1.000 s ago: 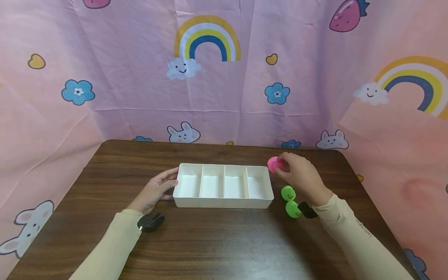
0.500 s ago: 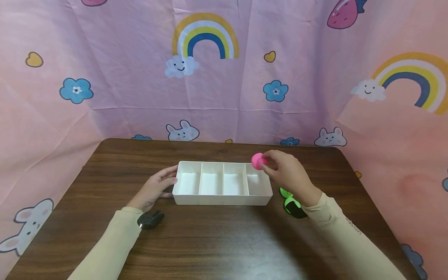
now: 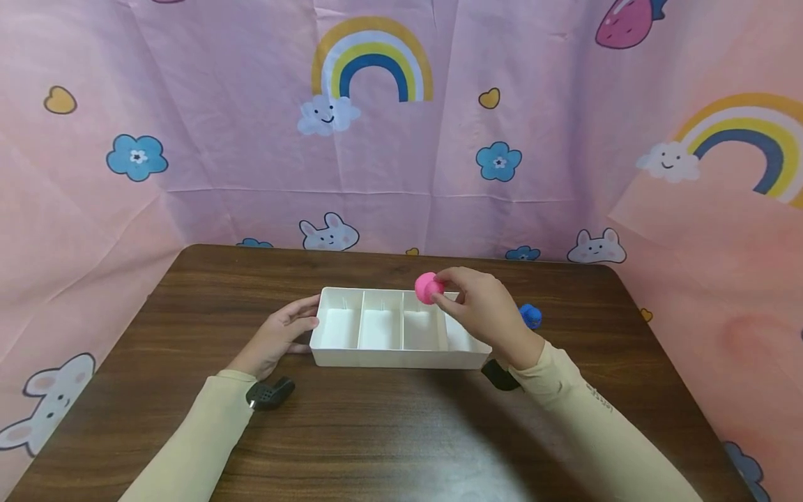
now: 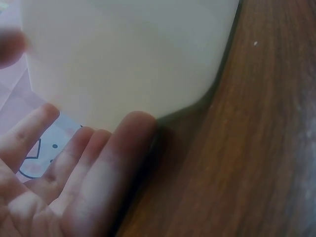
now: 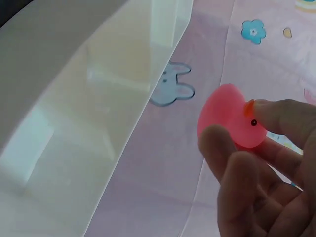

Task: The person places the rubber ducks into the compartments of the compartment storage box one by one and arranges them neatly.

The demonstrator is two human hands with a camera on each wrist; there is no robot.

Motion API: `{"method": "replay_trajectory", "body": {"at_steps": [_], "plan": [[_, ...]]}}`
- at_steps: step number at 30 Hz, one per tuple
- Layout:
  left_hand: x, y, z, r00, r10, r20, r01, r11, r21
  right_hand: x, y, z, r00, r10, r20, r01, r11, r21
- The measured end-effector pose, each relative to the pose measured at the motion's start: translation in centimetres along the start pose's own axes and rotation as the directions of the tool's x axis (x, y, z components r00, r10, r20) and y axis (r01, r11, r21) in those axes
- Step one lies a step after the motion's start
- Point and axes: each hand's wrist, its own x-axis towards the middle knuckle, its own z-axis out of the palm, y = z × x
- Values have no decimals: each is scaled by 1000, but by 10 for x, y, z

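Observation:
A white tray (image 3: 401, 359) with several compartments stands on the wooden table. My left hand (image 3: 276, 338) touches its left end, and the left wrist view shows spread fingertips (image 4: 136, 123) against the tray's outer wall (image 4: 123, 59). Above the tray's back rim, over the third compartment from the left, my right hand (image 3: 486, 307) pinches a pink toy duck (image 3: 429, 288) between thumb and fingers. In the right wrist view the duck (image 5: 227, 116) shows an orange beak beside a fingertip, with the tray's long wall (image 5: 113, 148) to its left.
A small blue toy (image 3: 530, 316) sits on the table (image 3: 351, 432) behind my right wrist. A patterned pink cloth (image 3: 401, 160) hangs behind the table and at its sides. My right forearm crosses the table's right part.
My right hand has carried the pink duck left from beside the tray to over it. The blue toy has come into view; the green ducks are now hidden. My left hand has stayed.

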Motion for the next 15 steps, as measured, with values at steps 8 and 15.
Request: {"method": "replay_trajectory", "body": {"at_steps": [8, 15], "plan": [[2, -2, -2, 1000, 1, -7, -1, 1000, 3, 16, -33, 28, 999, -25, 48, 24, 999, 28], [3, -4, -1, 1000, -13, -11, 12, 1000, -4, 31, -59, 60, 993, -95, 76, 90, 994, 64]]}}
